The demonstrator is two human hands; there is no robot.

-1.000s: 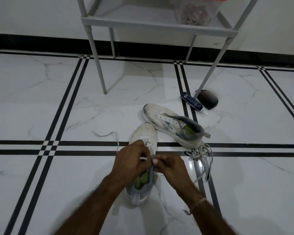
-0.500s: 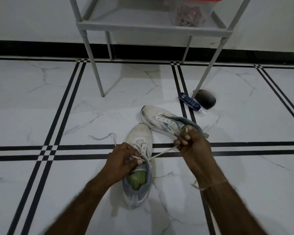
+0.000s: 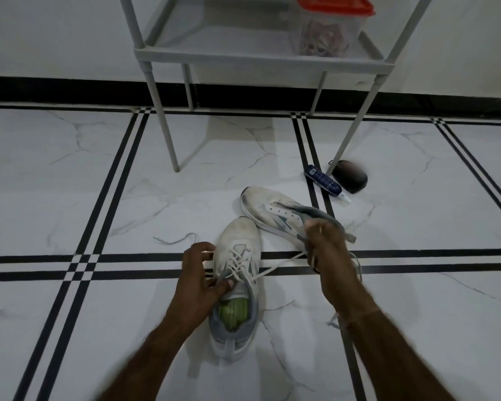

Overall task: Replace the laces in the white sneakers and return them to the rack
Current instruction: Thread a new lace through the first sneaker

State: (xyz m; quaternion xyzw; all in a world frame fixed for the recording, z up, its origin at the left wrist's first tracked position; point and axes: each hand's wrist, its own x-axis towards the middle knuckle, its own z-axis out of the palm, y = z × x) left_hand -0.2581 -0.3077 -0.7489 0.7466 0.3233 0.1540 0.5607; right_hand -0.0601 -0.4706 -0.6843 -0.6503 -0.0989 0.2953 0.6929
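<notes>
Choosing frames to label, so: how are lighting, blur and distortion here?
Head view: dim, flat light, with a soft shadow beside the near sneaker. Head view: forearms, left hand and right hand are motion-smeared, while the lace is sharper. The wide-angle lens splays the rack legs. No harsh glare.

Rack (image 3: 258, 57) cut off by top edge. Tangle inside red-lidded container (image 3: 327, 30) too blurred to name. Right hand (image 3: 327, 247) covers far sneaker (image 3: 269, 209) heel; lace (image 3: 281, 263) end lost inside that fist. Blue tube (image 3: 323, 180) print unreadable.
</notes>
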